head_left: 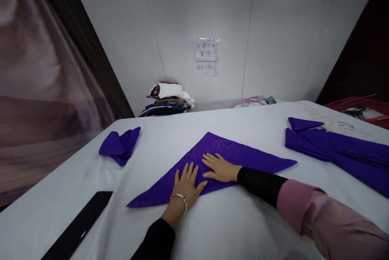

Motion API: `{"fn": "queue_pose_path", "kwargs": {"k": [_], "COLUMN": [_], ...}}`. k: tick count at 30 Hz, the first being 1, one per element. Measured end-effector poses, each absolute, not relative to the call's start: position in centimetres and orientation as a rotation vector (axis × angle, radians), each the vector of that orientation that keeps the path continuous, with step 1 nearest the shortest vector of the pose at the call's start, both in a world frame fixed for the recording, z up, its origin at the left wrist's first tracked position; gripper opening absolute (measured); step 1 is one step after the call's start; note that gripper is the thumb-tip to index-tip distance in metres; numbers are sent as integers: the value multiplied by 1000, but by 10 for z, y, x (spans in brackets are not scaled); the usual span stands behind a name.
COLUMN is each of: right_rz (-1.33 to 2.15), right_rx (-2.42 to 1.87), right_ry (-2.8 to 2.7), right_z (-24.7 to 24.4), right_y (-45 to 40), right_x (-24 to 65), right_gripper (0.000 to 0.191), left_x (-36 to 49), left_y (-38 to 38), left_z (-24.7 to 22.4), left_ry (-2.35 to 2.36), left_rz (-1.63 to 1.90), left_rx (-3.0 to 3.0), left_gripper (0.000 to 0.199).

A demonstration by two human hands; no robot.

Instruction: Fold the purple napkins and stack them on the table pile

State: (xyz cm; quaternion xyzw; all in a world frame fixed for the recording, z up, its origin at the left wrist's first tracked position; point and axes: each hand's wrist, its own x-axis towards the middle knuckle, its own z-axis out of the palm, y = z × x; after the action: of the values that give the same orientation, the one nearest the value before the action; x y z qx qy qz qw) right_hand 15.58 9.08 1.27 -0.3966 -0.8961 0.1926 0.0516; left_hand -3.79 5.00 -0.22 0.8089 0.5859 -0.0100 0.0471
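White-covered desk (243, 219); on it, a purple triangular cloth (225, 146), long edge running left-right, peak pointing away. Left hand (186, 187) and right hand (223, 169), apart, press it flat, gripping nothing, the right nearer its peak.

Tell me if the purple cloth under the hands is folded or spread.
Folded, apparently: the cloth lies flat as a triangle, long edge on the near side; its separate layers do not show.

A handwritten sign (206, 50) is on the pale wall (279, 41), piled fabrics (170, 99) lower left.
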Motion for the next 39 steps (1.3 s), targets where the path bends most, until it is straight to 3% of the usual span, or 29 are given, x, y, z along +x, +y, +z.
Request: {"fn": "queue_pose_path", "kwargs": {"k": [10,18,26,29,34,39], "right_rz": [322,426,312,316,439,426], "right_rx": [-1764,-1157,-1682,-1573,-976,-1257], "right_ry": [-2505,-2826,-2549,-2613,-2880,-2804], "right_z": [11,0,4,5,-3,-5], "right_y": [160,146,198,191,173,207], "right_x": [240,179,214,189,136,138], "right_gripper": [76,76,80,79,77,73], "left_x": [-38,-40,-41,-41,-42,-41], "left_y": [52,51,51,51,51,51], "left_z": [-6,-10,-8,-9,-11,-8], "left_ry": [1776,1766,1750,1740,1732,1731], "left_rz": [35,75,78,80,83,87], "left_rx": [2464,2458,2437,2433,2431,2409], "left_gripper": [72,71,71,71,73,73]}}
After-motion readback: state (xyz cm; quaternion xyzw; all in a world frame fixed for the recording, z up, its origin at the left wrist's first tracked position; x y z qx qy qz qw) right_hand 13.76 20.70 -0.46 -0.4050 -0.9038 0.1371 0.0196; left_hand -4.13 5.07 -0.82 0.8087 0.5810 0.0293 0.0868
